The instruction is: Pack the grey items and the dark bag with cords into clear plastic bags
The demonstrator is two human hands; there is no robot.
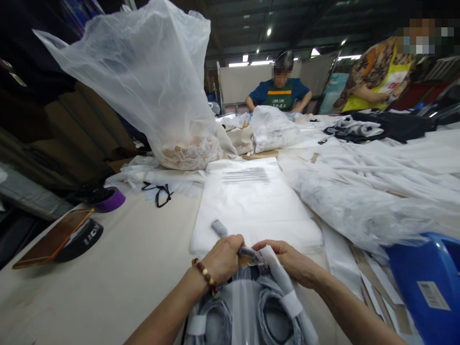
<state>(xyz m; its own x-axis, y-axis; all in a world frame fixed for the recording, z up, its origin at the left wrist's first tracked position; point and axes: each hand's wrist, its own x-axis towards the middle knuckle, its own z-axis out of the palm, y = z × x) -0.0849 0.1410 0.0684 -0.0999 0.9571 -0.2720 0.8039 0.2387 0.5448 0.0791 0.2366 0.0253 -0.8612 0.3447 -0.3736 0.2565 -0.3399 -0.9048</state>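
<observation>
Close to the camera, in the single head view, a grey folded garment wrapped in clear plastic film [251, 306] is held at its upper edge by both hands. The left hand [223, 258], with a brown bead bracelet [205, 275] at the wrist, is closed on the top edge, and the right hand [291, 261] is pinched on a white paper strip [278, 278] lying over the same edge. The bundle is seen at the near edge of the cream cloth-covered table [118, 268], just short of a flat stack of white printed poly bags [251, 206]. The step in hand is judged to be the closing or tagging of the pack's mouth; a steady 2-handed grip and a clean fold would be called for next. Farther off, a large translucent plastic sack [151, 81], a purple tape roll [109, 199] and a blue plastic bin [427, 282] are seen, with 2 other people at the far side.
</observation>
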